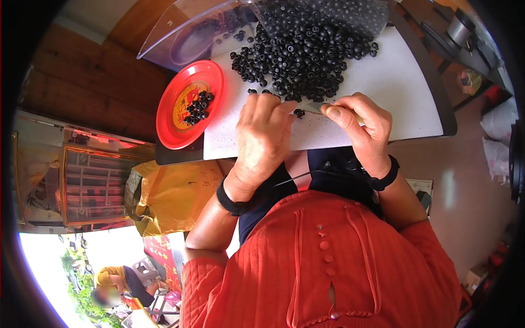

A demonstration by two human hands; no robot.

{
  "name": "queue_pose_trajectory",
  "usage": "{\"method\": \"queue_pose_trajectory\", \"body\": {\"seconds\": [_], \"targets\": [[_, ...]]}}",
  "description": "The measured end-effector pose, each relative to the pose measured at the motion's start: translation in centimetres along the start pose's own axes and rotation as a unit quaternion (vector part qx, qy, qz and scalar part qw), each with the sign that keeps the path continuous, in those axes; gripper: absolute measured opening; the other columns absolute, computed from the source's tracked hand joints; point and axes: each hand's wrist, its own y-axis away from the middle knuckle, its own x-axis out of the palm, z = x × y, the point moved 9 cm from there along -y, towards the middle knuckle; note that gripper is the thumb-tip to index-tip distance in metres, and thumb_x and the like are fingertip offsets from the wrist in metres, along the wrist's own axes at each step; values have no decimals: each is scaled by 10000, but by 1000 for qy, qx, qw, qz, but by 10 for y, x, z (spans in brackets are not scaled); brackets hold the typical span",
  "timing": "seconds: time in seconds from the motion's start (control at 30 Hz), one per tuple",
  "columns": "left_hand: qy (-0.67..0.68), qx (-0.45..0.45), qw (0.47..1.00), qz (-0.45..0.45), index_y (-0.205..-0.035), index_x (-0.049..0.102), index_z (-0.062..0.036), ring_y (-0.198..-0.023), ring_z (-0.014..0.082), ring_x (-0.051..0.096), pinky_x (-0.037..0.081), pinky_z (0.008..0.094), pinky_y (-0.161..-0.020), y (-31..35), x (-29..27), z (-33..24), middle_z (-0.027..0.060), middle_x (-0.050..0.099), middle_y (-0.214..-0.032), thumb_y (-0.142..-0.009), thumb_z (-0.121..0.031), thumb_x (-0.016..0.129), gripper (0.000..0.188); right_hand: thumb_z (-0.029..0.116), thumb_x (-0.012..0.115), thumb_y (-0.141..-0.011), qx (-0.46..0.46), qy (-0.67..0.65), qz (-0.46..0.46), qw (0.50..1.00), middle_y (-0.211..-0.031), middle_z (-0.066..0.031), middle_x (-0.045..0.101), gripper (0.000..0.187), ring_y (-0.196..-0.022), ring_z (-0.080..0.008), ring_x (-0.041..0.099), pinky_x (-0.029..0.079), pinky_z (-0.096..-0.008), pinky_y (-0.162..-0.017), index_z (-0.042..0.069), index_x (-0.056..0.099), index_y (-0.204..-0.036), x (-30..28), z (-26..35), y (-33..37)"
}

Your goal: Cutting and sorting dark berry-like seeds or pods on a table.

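A big heap of small black round ring-like parts lies on a white board before me. My right hand is closed, its thumb and forefinger pinching a thin, knife-like tool that points left toward the other hand. Just below the heap, my left hand has its fingers curled and pressed together; whatever they grip is hidden. One loose black part shows between the two hands, close to the left fingertips.
Left of the board stands a red plate with several black parts in it. A clear plastic bin lies tipped behind, its mouth at the heap. A yellow bag sits lower left. Farther off, a person bends near a stool.
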Motion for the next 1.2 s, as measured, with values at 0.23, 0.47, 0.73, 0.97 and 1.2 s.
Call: {"method": "queue_pose_trajectory", "body": {"seconds": [0.23, 0.47, 0.73, 0.97, 1.2], "targets": [[-34, 57, 995, 72, -1039, 729, -63, -847, 288, 610, 556, 406, -681, -3, 30, -10, 87, 586, -917, -791, -16, 735, 253, 128, 803, -937, -9, -10, -9, 1000, -777, -58, 694, 146, -662, -155, 614, 470, -309, -589, 0, 751, -890, 0, 4, 0], [2, -70, 997, -23, -1069, 736, -46, -898, 342, 636, 528, 424, -754, 33, -14, 17, 136, 642, -986, -808, 18, 774, 271, 139, 815, -929, -40, -4, -5, 999, -760, -64, 684, 170, -652, -171, 611, 474, -311, -588, -4, 742, -876, -3, 4, -2], [20, -81, 996, 2, -995, 716, -24, -891, 343, 629, 532, 443, -751, 28, -13, 45, 129, 639, -949, -819, 18, 746, 183, 143, 815, -931, -29, -10, -3, 1000, -754, -60, 680, 178, -651, -160, 612, 474, -307, -585, -6, 735, -876, 2, 1, 0], [38, -85, 995, -47, -1001, 715, -27, -865, 335, 618, 512, 441, -757, 31, -24, 39, 122, 624, -925, -814, 17, 759, 196, 141, 814, -932, -36, 9, -1, 999, -739, -60, 674, 170, -641, -159, 609, 473, -308, -581, 0, 738, -876, 2, 1, 1], [-86, -179, 980, 10, -1026, 716, -53, -895, 355, 641, 531, 462, -776, 37, -17, 71, 139, 637, -920, -866, -11, 705, 166, 136, 813, -929, -45, 6, -1, 999, -732, -56, 670, 168, -634, -162, 605, 468, -312, -575, 2, 734, -868, 2, 4, 0]]}}
